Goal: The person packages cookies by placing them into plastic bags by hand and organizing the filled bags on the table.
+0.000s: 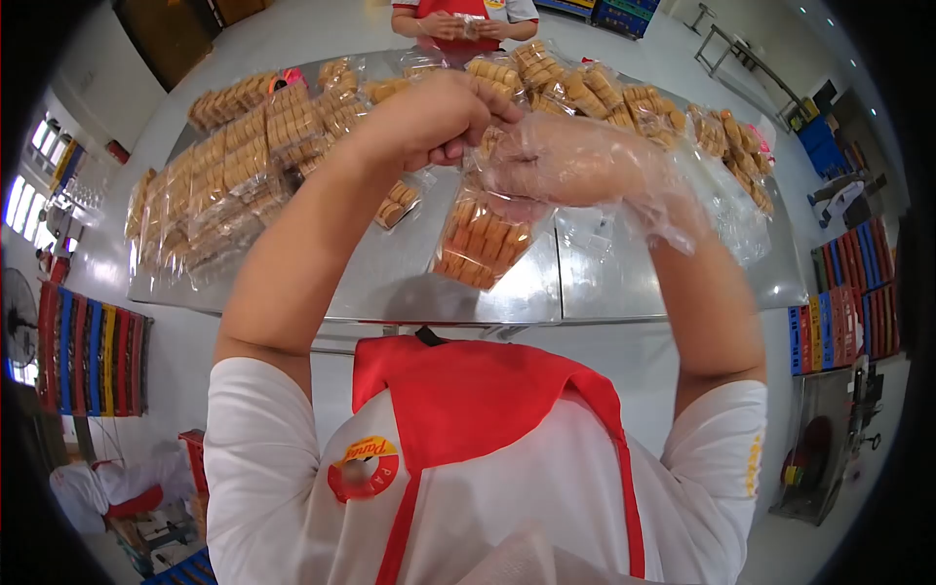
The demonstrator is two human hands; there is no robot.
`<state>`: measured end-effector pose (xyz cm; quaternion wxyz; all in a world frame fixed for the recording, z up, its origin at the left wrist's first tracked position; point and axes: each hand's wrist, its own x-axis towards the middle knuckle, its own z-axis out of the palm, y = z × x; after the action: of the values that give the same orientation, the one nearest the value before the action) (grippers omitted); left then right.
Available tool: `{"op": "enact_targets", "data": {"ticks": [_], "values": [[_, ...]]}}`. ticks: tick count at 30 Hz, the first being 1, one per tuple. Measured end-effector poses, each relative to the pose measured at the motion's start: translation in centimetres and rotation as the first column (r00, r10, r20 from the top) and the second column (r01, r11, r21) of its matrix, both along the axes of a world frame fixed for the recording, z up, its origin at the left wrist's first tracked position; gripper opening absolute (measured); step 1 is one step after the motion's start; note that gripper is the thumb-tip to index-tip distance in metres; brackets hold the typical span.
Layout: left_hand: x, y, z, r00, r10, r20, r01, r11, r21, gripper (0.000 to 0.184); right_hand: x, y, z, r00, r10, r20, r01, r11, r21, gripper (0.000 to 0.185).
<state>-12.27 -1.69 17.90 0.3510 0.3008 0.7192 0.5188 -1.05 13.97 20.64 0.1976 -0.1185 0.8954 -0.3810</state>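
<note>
The person's two hands are together over a metal table [380,283], meeting at the gathered top of a clear plastic bag of round biscuits [485,242]. The right hand [575,161], covered by a loose see-through plastic glove [673,210], is closed around the upper part of this bag. The left hand [439,117], bare, has its fingers curled against the bag's top beside the right hand's fingers; whether they pinch the plastic cannot be told. The bag hangs tilted below the hands, its biscuits stacked in rows near the table's close edge. Just left of it lies a smaller pack of biscuits [398,203]. Many filled packs [229,166] are heaped on the table's left side, and another row of packs [585,93] runs along the far edge and down the right side. Near the right forearm lies clear plastic wrapping [726,200]. Across the table a co-worker [466,24] in a red apron holds a small clear packet [469,26] in both hands.
</note>
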Motion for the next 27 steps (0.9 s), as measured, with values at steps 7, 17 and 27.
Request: {"op": "enact_targets", "data": {"ticks": [7, 17, 27], "values": [[0.5, 0.3, 2.6, 0.975, 0.073, 0.212, -0.112, 0.978, 0.177, 0.040, 1.6, -1.4, 5.3, 0.994, -0.019, -0.112, 0.056, 0.939, 0.340, 0.042], [-2.1, 0.8, -8.7, 0.878, -0.312, 0.364, -0.152, 0.539, 0.828, 0.103, 0.2, 0.1, 13.4, 0.982, 0.050, -0.183, -0.032, 0.995, 0.098, 0.029], [8.4, 1.1, -15.9, 0.433, -0.751, 0.498, -0.219, 0.448, 0.867, 0.089, -2.9, 2.3, 13.7, 0.988, -0.031, -0.151, 0.046, 0.994, 0.101, 0.035]]}}
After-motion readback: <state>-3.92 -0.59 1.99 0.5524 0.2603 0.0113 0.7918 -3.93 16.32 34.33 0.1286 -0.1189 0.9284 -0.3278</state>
